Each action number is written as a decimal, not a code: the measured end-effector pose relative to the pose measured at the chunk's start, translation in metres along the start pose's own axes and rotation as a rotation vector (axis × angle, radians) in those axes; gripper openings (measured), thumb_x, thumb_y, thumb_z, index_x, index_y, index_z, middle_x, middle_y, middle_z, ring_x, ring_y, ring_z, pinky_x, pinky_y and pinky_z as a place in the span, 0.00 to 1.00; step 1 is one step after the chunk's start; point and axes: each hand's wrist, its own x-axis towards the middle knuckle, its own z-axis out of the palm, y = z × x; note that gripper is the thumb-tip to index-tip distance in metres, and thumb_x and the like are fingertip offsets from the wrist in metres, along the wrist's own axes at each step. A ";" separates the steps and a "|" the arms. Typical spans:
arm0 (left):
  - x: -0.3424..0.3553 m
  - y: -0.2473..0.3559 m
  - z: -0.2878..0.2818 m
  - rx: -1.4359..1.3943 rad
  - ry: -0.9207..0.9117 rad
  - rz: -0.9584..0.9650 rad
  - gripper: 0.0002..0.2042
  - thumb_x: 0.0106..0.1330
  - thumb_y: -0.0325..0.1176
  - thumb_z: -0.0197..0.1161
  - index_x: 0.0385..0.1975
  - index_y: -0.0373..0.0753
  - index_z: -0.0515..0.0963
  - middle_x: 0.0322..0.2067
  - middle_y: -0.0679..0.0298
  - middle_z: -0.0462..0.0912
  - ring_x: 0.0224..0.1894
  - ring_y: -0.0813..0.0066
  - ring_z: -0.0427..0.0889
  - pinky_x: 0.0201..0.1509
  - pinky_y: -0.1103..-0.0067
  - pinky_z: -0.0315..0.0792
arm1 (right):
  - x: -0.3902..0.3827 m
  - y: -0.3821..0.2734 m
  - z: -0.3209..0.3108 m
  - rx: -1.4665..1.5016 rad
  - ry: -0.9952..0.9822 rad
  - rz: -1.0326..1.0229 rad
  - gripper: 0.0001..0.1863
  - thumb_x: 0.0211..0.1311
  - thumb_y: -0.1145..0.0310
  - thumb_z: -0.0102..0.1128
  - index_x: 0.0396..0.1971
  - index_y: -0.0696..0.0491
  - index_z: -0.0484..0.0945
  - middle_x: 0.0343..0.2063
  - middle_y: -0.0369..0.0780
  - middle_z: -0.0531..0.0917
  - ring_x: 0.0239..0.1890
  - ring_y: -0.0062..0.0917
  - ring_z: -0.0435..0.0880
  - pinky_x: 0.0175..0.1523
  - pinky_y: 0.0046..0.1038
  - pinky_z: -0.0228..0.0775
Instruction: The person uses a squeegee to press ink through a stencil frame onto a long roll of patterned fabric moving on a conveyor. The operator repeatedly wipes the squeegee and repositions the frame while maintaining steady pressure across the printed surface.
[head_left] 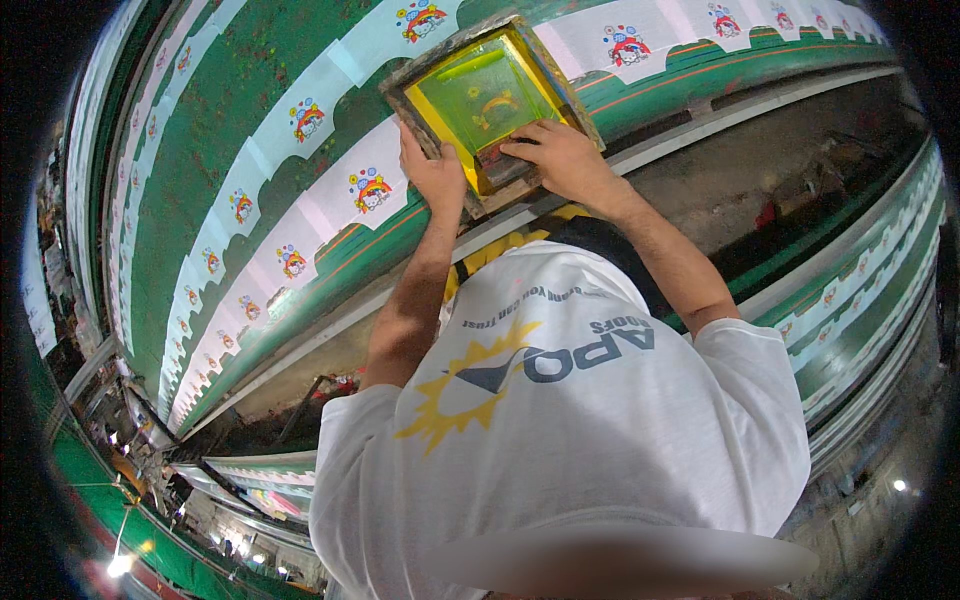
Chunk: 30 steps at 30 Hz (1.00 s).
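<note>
A screen-printing frame (pixel 410 104) with wooden sides and a yellow-green mesh (pixel 470 85) lies tilted over the printed strip at top centre. My left hand (pixel 436 178) grips its left near corner, fingers along the outer side and thumb over the edge. My right hand (pixel 568 160) reaches over the near right side, its fingers bent and closed over a dark reddish-brown block (pixel 490 158) inside the frame. That block is partly hidden by the fingers. A faint coloured picture shows through the mesh. White pieces with a cartoon print (pixel 371 190) lie directly left of the frame.
Rows of white cut pieces (pixel 304 122) run along the long green table (pixel 240 60). A pale metal rail (pixel 690 130) follows its near edge. More printed strips (pixel 850 290) lie on another table at right. A lit bulb (pixel 119 565) hangs at lower left.
</note>
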 end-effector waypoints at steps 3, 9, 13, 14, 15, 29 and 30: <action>0.004 -0.001 0.001 -0.113 -0.022 -0.061 0.41 0.62 0.23 0.67 0.79 0.26 0.63 0.71 0.39 0.74 0.73 0.42 0.74 0.79 0.60 0.64 | 0.003 0.001 0.003 -0.028 -0.045 -0.003 0.32 0.53 0.74 0.74 0.62 0.46 0.84 0.57 0.44 0.85 0.61 0.43 0.83 0.67 0.42 0.78; 0.003 0.000 0.002 -0.111 -0.041 -0.157 0.40 0.63 0.22 0.68 0.80 0.30 0.64 0.69 0.41 0.77 0.70 0.48 0.78 0.76 0.63 0.69 | 0.008 0.002 -0.003 -0.043 -0.069 -0.024 0.31 0.54 0.73 0.75 0.62 0.47 0.84 0.55 0.45 0.85 0.60 0.43 0.84 0.66 0.43 0.79; 0.003 0.002 0.000 -0.116 -0.045 -0.157 0.41 0.63 0.22 0.68 0.80 0.30 0.64 0.69 0.42 0.77 0.67 0.50 0.81 0.73 0.65 0.73 | 0.011 0.000 -0.011 0.003 -0.083 0.013 0.29 0.55 0.73 0.75 0.60 0.47 0.85 0.53 0.45 0.86 0.59 0.42 0.84 0.65 0.43 0.80; 0.004 0.002 0.000 -0.117 -0.042 -0.143 0.41 0.63 0.22 0.68 0.80 0.30 0.64 0.69 0.42 0.77 0.66 0.50 0.82 0.72 0.65 0.74 | 0.011 0.000 -0.012 0.003 -0.080 0.012 0.28 0.55 0.73 0.75 0.60 0.47 0.86 0.53 0.45 0.86 0.59 0.42 0.85 0.65 0.43 0.80; 0.004 0.002 0.001 -0.148 -0.035 -0.142 0.41 0.63 0.22 0.68 0.79 0.29 0.64 0.69 0.42 0.77 0.67 0.49 0.81 0.73 0.64 0.73 | 0.011 0.001 -0.012 0.004 -0.076 0.010 0.28 0.55 0.73 0.74 0.59 0.47 0.86 0.53 0.45 0.86 0.59 0.42 0.85 0.64 0.43 0.80; 0.002 0.006 0.003 0.060 -0.023 -0.029 0.43 0.60 0.24 0.67 0.79 0.29 0.62 0.69 0.39 0.76 0.69 0.38 0.74 0.77 0.55 0.64 | 0.064 0.029 0.015 -0.095 0.194 -0.023 0.24 0.59 0.70 0.69 0.57 0.42 0.88 0.51 0.41 0.87 0.55 0.41 0.86 0.62 0.42 0.80; 0.003 0.005 0.004 0.065 -0.024 -0.033 0.43 0.60 0.24 0.68 0.79 0.29 0.62 0.70 0.39 0.75 0.69 0.38 0.74 0.77 0.55 0.64 | 0.077 0.033 0.012 -0.093 0.190 -0.029 0.24 0.59 0.70 0.70 0.57 0.42 0.88 0.49 0.42 0.87 0.55 0.41 0.86 0.62 0.43 0.80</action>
